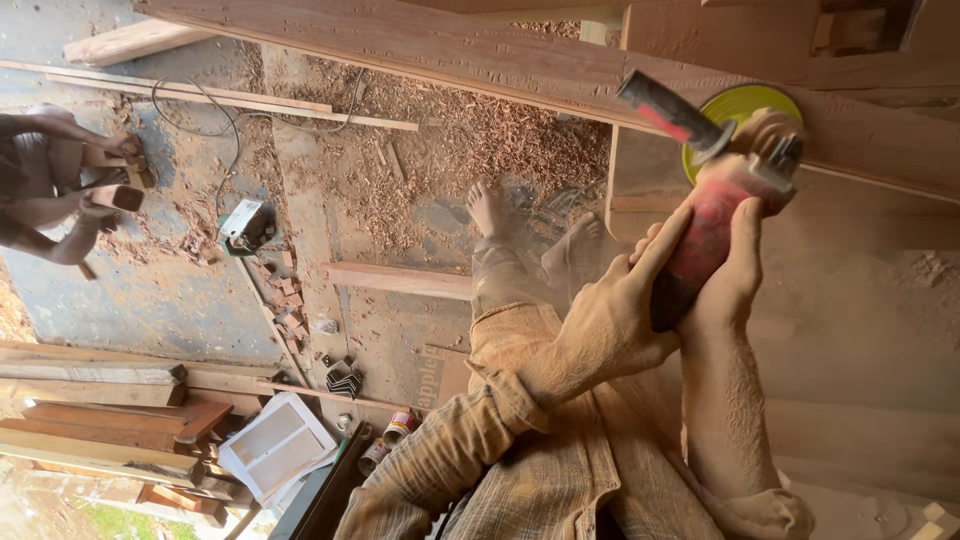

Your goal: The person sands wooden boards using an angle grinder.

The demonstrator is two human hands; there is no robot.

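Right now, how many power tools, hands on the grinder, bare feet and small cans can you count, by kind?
Angle grinders, red body with yellow disc: 1
Other power tools on the floor, green and grey: 1
Hands on the grinder, left hand and right hand: 2
Bare feet: 2
Small cans: 2
Total: 8

Both hands grip the red body of an angle grinder [706, 240]: the left hand [610, 320] wraps it from the left, the right hand [735, 265] from the right. Its yellow-green disc [745, 105] lies against a dusty wooden panel [850, 290], and a black side handle [668, 108] projects up-left. Wood shavings [470, 140] cover the floor beyond the person's bare feet [490, 208].
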